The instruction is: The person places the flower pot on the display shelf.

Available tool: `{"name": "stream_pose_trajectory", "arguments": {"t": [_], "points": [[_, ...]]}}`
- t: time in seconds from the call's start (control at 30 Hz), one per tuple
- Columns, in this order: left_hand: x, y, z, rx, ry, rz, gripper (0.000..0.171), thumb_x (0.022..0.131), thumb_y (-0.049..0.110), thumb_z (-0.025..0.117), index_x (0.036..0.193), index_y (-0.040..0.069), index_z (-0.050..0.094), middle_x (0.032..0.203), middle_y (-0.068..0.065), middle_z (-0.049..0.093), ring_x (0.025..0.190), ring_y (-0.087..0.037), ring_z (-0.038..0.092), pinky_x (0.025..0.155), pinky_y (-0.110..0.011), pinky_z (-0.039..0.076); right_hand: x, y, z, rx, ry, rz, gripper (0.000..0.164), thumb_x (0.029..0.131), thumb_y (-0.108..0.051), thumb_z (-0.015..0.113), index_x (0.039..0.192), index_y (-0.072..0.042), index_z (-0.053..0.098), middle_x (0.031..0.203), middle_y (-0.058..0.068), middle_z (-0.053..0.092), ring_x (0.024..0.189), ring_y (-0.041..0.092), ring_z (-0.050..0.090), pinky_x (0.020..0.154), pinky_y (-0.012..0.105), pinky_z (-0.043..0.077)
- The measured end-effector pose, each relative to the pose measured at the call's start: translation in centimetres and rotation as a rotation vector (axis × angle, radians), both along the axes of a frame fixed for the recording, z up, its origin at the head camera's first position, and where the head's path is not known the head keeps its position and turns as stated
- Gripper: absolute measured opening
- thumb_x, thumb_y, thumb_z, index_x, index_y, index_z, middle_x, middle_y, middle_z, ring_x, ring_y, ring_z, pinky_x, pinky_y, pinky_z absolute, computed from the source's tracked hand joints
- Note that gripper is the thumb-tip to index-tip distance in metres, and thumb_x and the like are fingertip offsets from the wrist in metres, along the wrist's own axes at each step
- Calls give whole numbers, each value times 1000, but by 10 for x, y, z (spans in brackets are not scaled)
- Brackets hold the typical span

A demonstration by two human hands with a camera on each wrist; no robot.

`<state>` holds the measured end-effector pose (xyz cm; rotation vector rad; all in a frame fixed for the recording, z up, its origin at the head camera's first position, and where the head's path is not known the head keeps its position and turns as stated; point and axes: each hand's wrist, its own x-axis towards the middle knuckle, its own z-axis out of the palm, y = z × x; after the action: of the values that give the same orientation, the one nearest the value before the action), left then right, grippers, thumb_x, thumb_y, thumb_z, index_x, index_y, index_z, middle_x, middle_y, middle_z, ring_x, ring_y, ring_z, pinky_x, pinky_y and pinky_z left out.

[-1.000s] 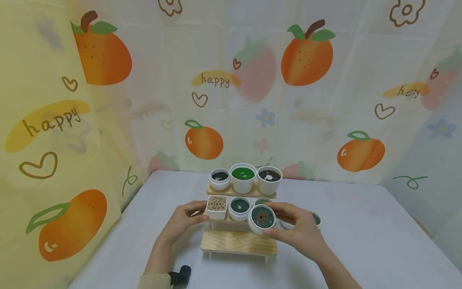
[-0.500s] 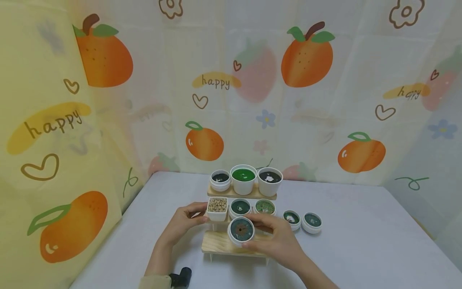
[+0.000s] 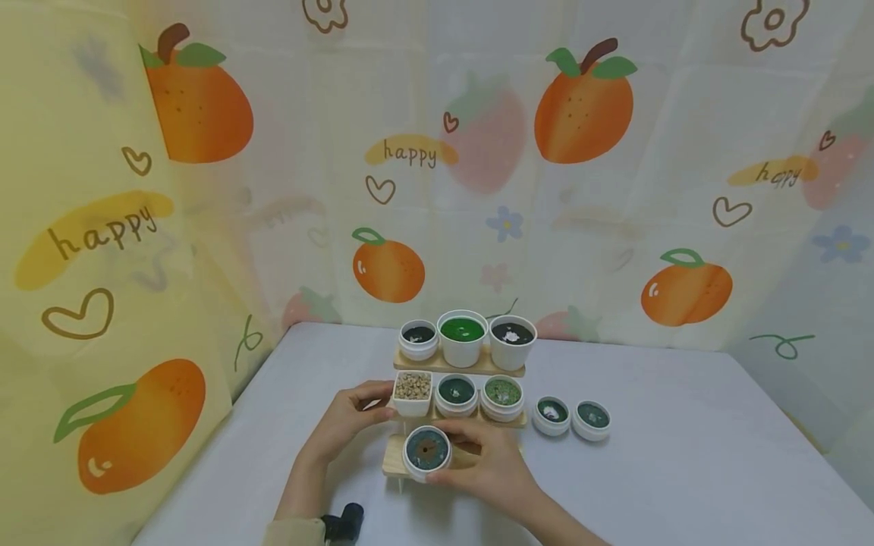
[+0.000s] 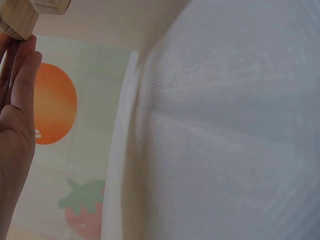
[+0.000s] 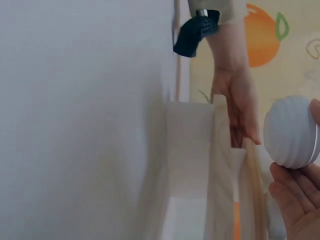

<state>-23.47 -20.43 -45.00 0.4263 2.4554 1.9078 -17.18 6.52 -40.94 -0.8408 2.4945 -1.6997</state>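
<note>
My right hand [image 3: 488, 462] pinches a small white round pot [image 3: 427, 450] between thumb and fingers. Its top is blue-green with a brown centre, and its ribbed side [image 5: 290, 132] shows in the right wrist view. The pot is over the left part of the lowest shelf [image 3: 394, 457] of a tiered wooden stand; whether it touches the wood is hidden. At the left end of the middle shelf, my left hand [image 3: 348, 421] holds the stand, close beside a square white pot [image 3: 413, 393] of beige granules. In the left wrist view its fingers meet the wooden board [image 4: 19, 17].
Two round pots [image 3: 456, 394] [image 3: 502, 396] stand beside the square one. On the top shelf are three pots, the middle one bright green [image 3: 462, 334]. Two small pots [image 3: 551, 415] [image 3: 592, 421] sit on the white table [image 3: 683, 455], right of the stand.
My right hand has carried the round pot left and down, from before the middle shelf's right end to over the lowest shelf's left part. The left hand stays in place.
</note>
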Motion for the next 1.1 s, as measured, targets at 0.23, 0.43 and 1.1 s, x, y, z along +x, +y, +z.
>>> {"name": "stream_pose_trajectory", "arguments": {"t": [0.23,0.43,1.1], "points": [[-1,0,-1,-11,16,1,42,84,21,78,124,12,69,129,-10,66,114,0,60,108,-37,45,-2,-9,-6,40,7,-24,53,69,-35,89,117,-24,70,114,-8,74,108,7,66,95,23,55],[-1,0,-1,-7,26,-8,42,85,21,78,124,13,69,129,-9,66,115,-1,60,109,-44,44,-3,-15,-8,101,43,-86,54,67,-37,89,117,-25,71,111,-11,75,104,3,66,93,21,52],[0,0,-1,27,35,-35,43,85,18,77,126,10,68,125,-1,68,117,3,58,101,-16,48,-6,-23,-18,89,45,-114,53,68,-33,89,117,-19,72,108,-6,76,95,1,65,82,20,55]]}}
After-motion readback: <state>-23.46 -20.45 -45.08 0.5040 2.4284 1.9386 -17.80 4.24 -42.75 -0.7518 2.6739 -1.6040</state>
